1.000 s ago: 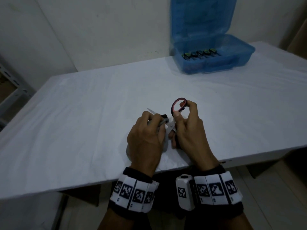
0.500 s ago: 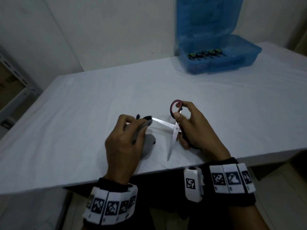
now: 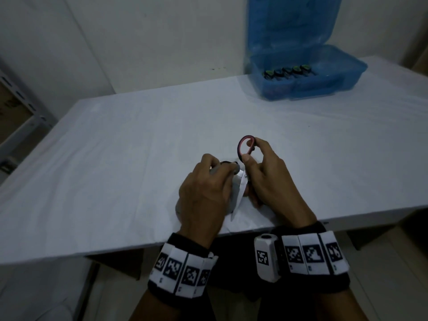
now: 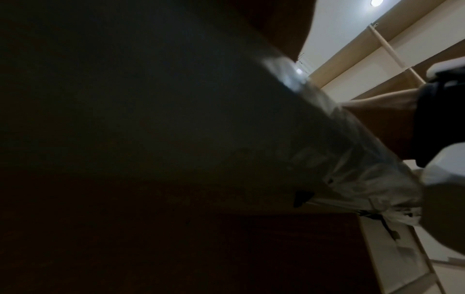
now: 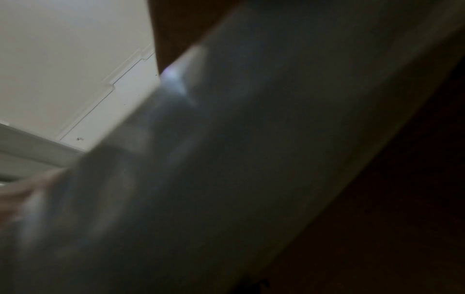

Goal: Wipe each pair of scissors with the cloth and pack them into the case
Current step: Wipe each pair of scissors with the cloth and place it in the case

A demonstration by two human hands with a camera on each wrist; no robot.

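Your right hand point(image 3: 266, 179) has the scissors point(image 3: 242, 179) by the red-rimmed handle loop, thumb and forefinger pinched round it, blades splayed wide, one blade pointing down towards you; your left hand point(image 3: 203, 193) is clenched round the grey cloth point(image 3: 234, 193), fingers point(image 3: 209, 159) curled over it right at the pivot, hard against your right thumb; beyond your fingers, well off to the right, the blue case point(image 3: 324, 84) stands lid-up on the desk point(image 3: 115, 158), a row of dark handles inside; both wrist views are dark and blurred
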